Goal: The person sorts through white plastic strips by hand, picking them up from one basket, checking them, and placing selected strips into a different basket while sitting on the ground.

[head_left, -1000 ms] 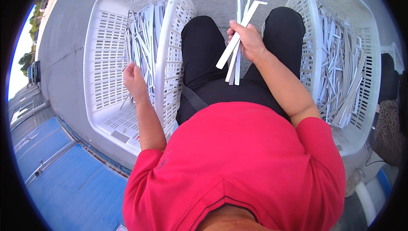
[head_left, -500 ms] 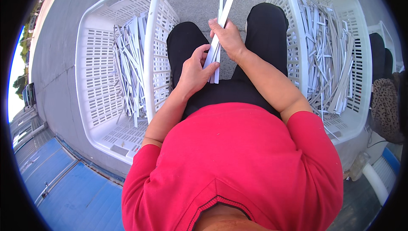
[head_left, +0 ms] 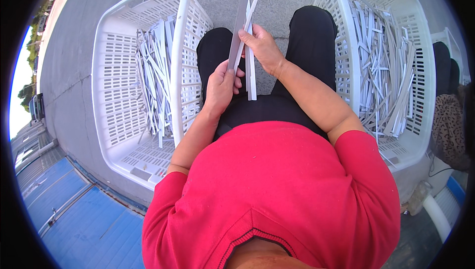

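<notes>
Between my knees, my left hand (head_left: 222, 87) is closed on the lower end of a flat grey strip (head_left: 239, 27), thumb on its face. The strip stands tilted, its top leaning slightly right. Just to the right and a little farther out, my right hand (head_left: 266, 50) pinches several thin white strips (head_left: 251, 78) between thumb and fingers. Their lower ends hang over my lap, and their upper ends fan out past my knees, crossing next to the grey strip. My right fingers are partly hidden behind the strips.
A white slotted plastic basket (head_left: 118, 135) with loose strips stands by my left leg. Another white basket (head_left: 423, 91), with a larger heap of strips, stands by my right leg. A person's patterned garment (head_left: 448, 125) shows at the far right. Blue panels (head_left: 94, 219) lie at lower left.
My left hand has shifted slightly left and down from the bundle's lower end. A grey strip now stands in it, turned apart from the white ones. My right hand keeps its grip.
</notes>
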The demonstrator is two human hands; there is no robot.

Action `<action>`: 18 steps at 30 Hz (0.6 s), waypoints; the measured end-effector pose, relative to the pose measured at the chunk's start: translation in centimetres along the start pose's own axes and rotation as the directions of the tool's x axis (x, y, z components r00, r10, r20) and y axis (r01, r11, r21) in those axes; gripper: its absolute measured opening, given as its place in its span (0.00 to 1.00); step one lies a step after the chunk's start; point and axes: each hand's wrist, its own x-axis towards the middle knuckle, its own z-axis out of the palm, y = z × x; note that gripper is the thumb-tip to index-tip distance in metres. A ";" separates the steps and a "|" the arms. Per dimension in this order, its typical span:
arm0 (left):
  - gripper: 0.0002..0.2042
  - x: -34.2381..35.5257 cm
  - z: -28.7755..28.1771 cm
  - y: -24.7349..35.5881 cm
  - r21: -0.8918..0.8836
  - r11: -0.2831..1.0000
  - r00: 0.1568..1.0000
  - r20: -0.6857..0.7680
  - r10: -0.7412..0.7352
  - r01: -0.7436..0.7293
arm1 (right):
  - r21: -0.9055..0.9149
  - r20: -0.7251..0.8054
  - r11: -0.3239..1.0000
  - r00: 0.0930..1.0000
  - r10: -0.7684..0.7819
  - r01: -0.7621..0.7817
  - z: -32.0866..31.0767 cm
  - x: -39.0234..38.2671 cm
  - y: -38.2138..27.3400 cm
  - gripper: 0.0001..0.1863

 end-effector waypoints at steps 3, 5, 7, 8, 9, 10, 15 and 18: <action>0.13 -0.1 -0.3 0.1 -0.029 1.000 0.999 -0.039 -0.004 0.003 | 0.044 0.003 0.998 0.999 0.035 -0.035 0.0 -0.2 -0.3 0.14; 0.13 -0.3 -0.4 0.3 -0.032 0.999 0.997 -0.077 0.014 -0.017 | 0.050 0.017 0.997 0.998 0.057 -0.057 -0.1 -0.3 -0.5 0.14; 0.13 -0.4 -0.6 0.4 -0.035 0.999 0.994 -0.105 0.027 -0.031 | 0.054 0.027 0.996 0.998 0.064 -0.066 -0.2 -0.3 -0.5 0.14; 0.13 -0.5 -0.7 0.4 -0.037 0.999 0.993 -0.113 0.029 -0.034 | 0.056 0.029 0.996 0.998 0.062 -0.063 -0.2 -0.2 -0.5 0.13; 0.13 -0.6 -0.8 0.4 -0.040 0.999 0.992 -0.120 0.032 -0.037 | 0.058 0.031 0.996 0.998 0.059 -0.061 -0.2 -0.2 -0.5 0.13; 0.13 -0.6 -0.9 0.4 -0.021 0.999 0.993 -0.116 0.034 -0.037 | 0.066 0.027 0.996 0.998 0.062 -0.063 -0.2 -0.3 -0.5 0.13; 0.13 -1.1 -1.4 0.4 -0.095 0.995 0.999 -0.040 0.023 -0.026 | 0.193 0.039 0.980 0.998 0.050 -0.057 -0.4 -0.5 -0.8 0.13; 0.14 -1.2 -1.7 0.0 -0.305 0.952 0.999 0.028 -0.034 0.041 | 0.264 0.078 0.961 0.995 0.067 -0.086 -0.6 -0.6 -1.3 0.13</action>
